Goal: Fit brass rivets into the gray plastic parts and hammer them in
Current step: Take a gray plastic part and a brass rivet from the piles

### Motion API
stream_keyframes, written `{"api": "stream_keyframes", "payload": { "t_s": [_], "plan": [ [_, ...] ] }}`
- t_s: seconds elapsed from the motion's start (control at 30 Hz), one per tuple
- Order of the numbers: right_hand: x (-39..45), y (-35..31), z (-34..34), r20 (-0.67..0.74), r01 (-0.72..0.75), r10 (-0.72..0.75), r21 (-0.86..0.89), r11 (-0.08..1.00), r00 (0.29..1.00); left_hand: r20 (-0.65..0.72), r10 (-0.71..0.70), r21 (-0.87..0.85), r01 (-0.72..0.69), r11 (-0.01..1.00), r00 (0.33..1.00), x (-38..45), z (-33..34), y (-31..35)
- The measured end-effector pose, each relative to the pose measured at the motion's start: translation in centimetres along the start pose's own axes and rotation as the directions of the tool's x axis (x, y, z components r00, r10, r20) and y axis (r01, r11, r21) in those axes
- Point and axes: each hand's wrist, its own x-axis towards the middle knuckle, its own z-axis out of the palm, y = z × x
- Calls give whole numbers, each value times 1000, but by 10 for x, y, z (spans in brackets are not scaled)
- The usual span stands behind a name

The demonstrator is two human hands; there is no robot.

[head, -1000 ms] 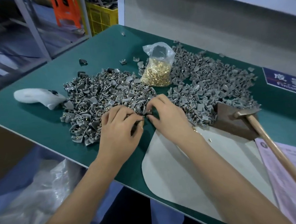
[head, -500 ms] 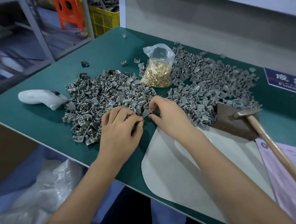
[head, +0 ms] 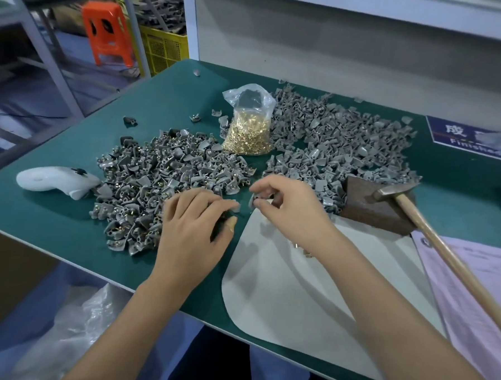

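Observation:
Two heaps of gray plastic parts lie on the green table: a left heap with brass rivets showing in many pieces, and a right heap. Between them stands a clear bag of brass rivets. My left hand rests at the left heap's near edge with its fingers curled round a gray part. My right hand pinches another small gray part just to the right of it. A wooden-handled hammer lies with its head on a brown metal block at the right.
A pale gray mat lies under my right forearm with a few loose rivets on it. A white handheld device lies at the left. Pink paper sheets and a blue sign are at the right. The table edge runs near my wrists.
My right hand has lifted slightly and drawn away from the left hand, carrying a gray part. The left hand has stayed at the heap's edge. The view tilted a little.

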Motion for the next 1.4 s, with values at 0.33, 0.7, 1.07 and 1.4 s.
{"api": "stream_keyframes", "payload": {
  "t_s": [0.33,0.7,1.07,1.4],
  "plan": [
    [-89,36,-57,-79,-55,83,307,950,993,364,59,-632,200,749,930,20,27,82],
    [-112,93,-67,-287,-198,155,-129,972,945,469,-23,-675,375,635,883,71,60,124],
    [-100,83,-52,-233,-103,13,-381,919,972,352,132,-596,113,795,927,124,119,142],
    [-99,85,-55,-258,-71,-3,-277,958,966,258,163,-575,16,818,952,115,133,127]
  ]
}}
